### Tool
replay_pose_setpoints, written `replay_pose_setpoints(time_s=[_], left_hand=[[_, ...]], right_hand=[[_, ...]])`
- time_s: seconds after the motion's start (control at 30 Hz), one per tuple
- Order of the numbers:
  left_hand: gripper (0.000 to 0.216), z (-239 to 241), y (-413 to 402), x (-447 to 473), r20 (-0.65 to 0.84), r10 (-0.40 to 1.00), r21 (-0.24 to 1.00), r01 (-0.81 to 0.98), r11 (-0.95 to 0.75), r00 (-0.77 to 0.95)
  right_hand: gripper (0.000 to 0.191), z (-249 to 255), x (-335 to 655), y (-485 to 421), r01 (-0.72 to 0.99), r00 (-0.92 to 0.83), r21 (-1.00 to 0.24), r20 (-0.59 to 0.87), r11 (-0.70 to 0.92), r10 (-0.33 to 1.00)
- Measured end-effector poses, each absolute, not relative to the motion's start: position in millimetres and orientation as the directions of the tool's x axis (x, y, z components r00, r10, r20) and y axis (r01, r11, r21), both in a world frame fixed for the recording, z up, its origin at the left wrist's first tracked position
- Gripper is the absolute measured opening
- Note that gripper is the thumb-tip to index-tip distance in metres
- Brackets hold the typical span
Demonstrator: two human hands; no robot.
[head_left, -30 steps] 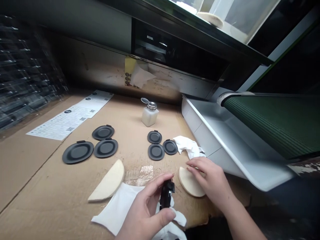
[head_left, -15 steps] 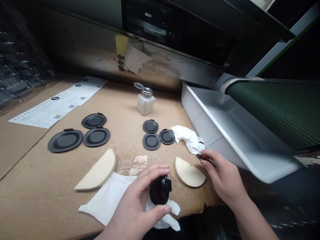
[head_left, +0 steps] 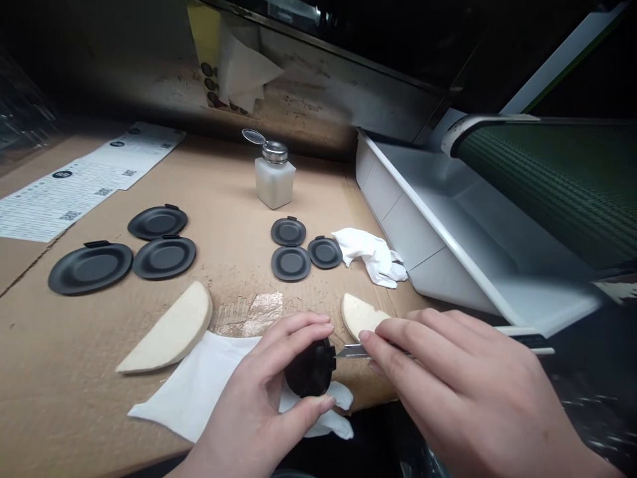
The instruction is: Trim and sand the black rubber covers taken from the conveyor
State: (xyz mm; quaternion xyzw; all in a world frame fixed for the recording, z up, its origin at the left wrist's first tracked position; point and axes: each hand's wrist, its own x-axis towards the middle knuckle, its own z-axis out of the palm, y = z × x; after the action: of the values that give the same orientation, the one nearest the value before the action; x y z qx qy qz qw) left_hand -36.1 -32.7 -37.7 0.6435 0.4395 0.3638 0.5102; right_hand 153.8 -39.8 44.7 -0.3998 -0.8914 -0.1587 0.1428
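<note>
My left hand grips a small round black cap between thumb and fingers, just above a white cloth at the near edge of the cardboard. My right hand is closed on a thin metal blade tool. The tool's tip touches the right edge of the cap. A half-round cream pad lies just behind the tool, partly hidden by my right fingers.
Another cream half-round pad lies to the left. Three large black lids and three small black lids sit further back, with a white pump bottle, a crumpled white cloth, printed sheets, a white tray and a green belt.
My right hand picked up the thin tool near the crumpled cloth and brought it left to the cap. My left hand turned the cap flat-side up. The view tilted down.
</note>
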Motion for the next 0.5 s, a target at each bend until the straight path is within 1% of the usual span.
replay_pose_setpoints(time_s=[0.2, 0.5], left_hand=[[0.045, -38.5, -32.6, -35.1, 0.042, 0.938, 0.965, 0.230, -0.128, 0.343], [0.045, -35.7, -30.6, -34.6, 0.036, 0.943, 0.970, 0.216, -0.113, 0.329]], right_hand=[[0.032, 46.9, 150.3, -37.9, 0.739, -0.667, 0.201, 0.353, 0.643, 0.656], [0.032, 49.0, 150.2, -39.5, 0.721, -0.687, 0.205, 0.329, 0.662, 0.647]])
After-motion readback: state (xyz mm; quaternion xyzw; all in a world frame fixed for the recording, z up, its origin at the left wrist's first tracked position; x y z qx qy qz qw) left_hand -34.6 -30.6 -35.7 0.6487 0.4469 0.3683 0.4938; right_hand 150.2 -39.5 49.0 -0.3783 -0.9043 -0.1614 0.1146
